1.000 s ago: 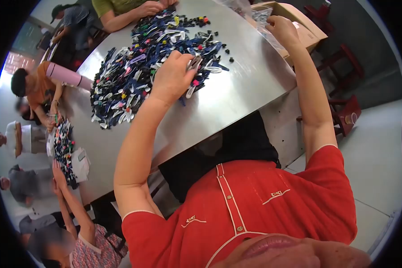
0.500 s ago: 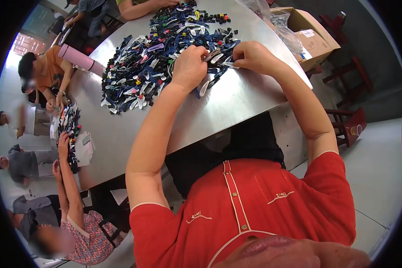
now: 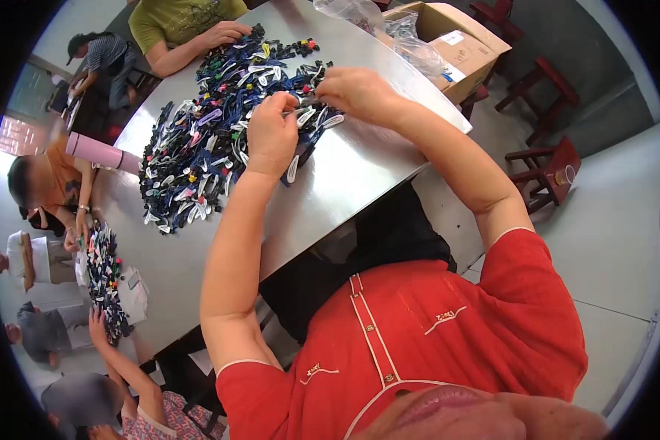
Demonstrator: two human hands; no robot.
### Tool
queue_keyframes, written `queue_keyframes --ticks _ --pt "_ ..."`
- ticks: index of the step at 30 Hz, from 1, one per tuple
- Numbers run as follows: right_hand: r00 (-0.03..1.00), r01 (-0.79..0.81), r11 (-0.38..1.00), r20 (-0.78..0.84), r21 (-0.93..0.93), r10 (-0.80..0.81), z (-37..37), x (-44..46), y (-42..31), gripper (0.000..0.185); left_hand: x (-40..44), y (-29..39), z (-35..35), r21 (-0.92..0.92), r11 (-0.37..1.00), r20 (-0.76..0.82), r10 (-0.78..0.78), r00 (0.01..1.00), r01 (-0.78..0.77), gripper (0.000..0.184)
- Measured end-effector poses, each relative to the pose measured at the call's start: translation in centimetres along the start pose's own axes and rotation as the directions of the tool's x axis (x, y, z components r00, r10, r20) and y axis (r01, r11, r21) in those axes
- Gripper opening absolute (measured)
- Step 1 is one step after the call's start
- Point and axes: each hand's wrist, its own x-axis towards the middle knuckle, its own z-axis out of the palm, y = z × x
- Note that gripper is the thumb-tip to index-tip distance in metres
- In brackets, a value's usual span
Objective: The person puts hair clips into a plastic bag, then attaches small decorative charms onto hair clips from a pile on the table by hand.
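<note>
A wide heap of hair clips (image 3: 198,147), mostly black, navy and white with some coloured pieces, lies on the metal table (image 3: 345,172). Over the heap's right side, my left hand (image 3: 271,136) is closed on a hair clip, thumb and fingers pinched at its end. Just right of it my right hand (image 3: 356,94) reaches in from the right, its fingertips pinched together close to the left hand's fingers. What the right fingertips hold is too small to make out. A white clip (image 3: 293,169) lies below my left hand at the heap's edge.
An open cardboard box (image 3: 462,55) with plastic bags (image 3: 411,45) stands at the table's right end. A pink bottle (image 3: 103,152) lies at the left. A person in green (image 3: 187,26) touches the heap's far end. Others work at a second pile (image 3: 104,275). Red stools (image 3: 550,172) stand right.
My right hand has come from the box to the heap beside my left hand, and its fingertips are now closer to the left ones. The view has shifted.
</note>
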Motion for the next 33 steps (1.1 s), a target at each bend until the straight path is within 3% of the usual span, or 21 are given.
queue_keyframes --ticks 1,2,3,4,6,8,9,10,11,12,15,18,21,23,24,27,33 --pt "0.996 -0.013 0.993 -0.091 -0.118 0.003 -0.8 -0.1 1.5 0.009 0.0 -0.2 -0.3 -0.004 1.0 0.001 0.001 1.0 -0.001 0.009" --pt "0.984 -0.035 0.972 -0.179 -0.231 -0.007 -1.8 -0.3 3.1 0.009 -0.2 -0.5 -0.6 0.151 0.985 0.014 0.078 0.997 -0.079 0.01" --pt "0.966 -0.18 0.929 -0.238 -0.324 0.104 -3.9 -0.4 3.9 0.013 -0.4 -0.8 -1.0 0.3 0.941 0.036 0.15 0.988 -0.154 0.011" --pt "0.926 -0.213 0.931 -0.366 -0.296 0.096 -5.4 -0.8 6.3 0.016 -0.5 -1.1 -1.2 0.299 0.944 0.061 0.131 0.99 -0.143 0.013" --pt "0.865 -0.422 0.818 -0.443 -0.392 0.234 -7.9 -1.5 10.0 0.02 -0.8 -0.7 -1.6 0.291 0.941 0.056 0.161 0.985 -0.171 0.013" --pt "0.896 -0.432 0.743 -0.333 -0.51 0.293 -8.2 -3.0 15.0 0.023 -0.8 -0.7 -1.7 0.268 0.94 0.07 0.202 0.977 -0.213 0.015" --pt "0.892 -0.447 0.727 -0.201 -0.522 0.404 -7.9 -3.9 16.7 0.023 -1.1 -0.3 -1.7 0.255 0.934 0.05 0.246 0.968 -0.25 0.017" --pt "0.864 -0.5 0.748 -0.189 -0.436 0.467 -7.2 -4.6 18.3 0.024 -1.1 -0.4 -1.8 0.234 0.933 0.088 0.258 0.962 -0.271 0.018" --pt "0.871 -0.479 0.723 -0.169 -0.498 0.461 -7.4 -4.4 16.9 0.026 -1.8 0.6 -2.2 0.24 0.93 0.067 0.271 0.96 -0.279 0.019" --pt "0.867 -0.497 0.782 -0.187 -0.376 0.461 -7.4 -4.3 14.8 0.029 -2.3 0.1 -2.3 0.234 0.926 0.058 0.291 0.955 -0.297 0.02" --pt "0.897 -0.441 0.87 -0.094 -0.22 0.431 -7.6 -3.6 9.7 0.027 -4.5 0.1 -4.6 0.334 0.924 0.065 0.174 0.983 -0.186 0.027" --pt "0.916 -0.4 0.91 -0.011 -0.107 0.401 -6.4 -3.8 5.5 0.025 -5.3 -3.2 -7.5 0.616 0.787 -0.134 0.056 0.989 0.039 0.026" --pt "0.937 -0.349 0.936 0.016 -0.036 0.35 -4.7 -3.7 3.0 0.022 -4.8 -7.1 -9.5 0.648 0.696 -0.273 -0.168 0.947 0.31 0.034" --pt "0.922 -0.387 0.921 0.001 0.035 0.387 -3.5 -3.6 2.1 0.021 -3.0 -8.1 -9.8 0.683 0.661 -0.249 -0.188 0.95 0.31 0.035" --pt "0.956 -0.291 0.956 -0.05 -0.033 0.289 -2.5 -3.9 3.1 0.018 -2.3 -8.5 -9.7 0.713 0.63 -0.224 -0.21 0.952 0.307 0.037" --pt "0.953 -0.303 0.952 -0.033 -0.047 0.301 -2.2 -4.0 2.8 0.014 0.3 -7.8 -8.7 0.741 0.601 -0.129 -0.31 0.942 0.299 0.043" --pt "0.97 -0.232 0.973 -0.075 -0.009 0.231 -2.0 -4.5 2.9 0.013 3.1 -8.2 -5.1 0.609 0.753 -0.068 -0.265 0.962 0.251 0.025"
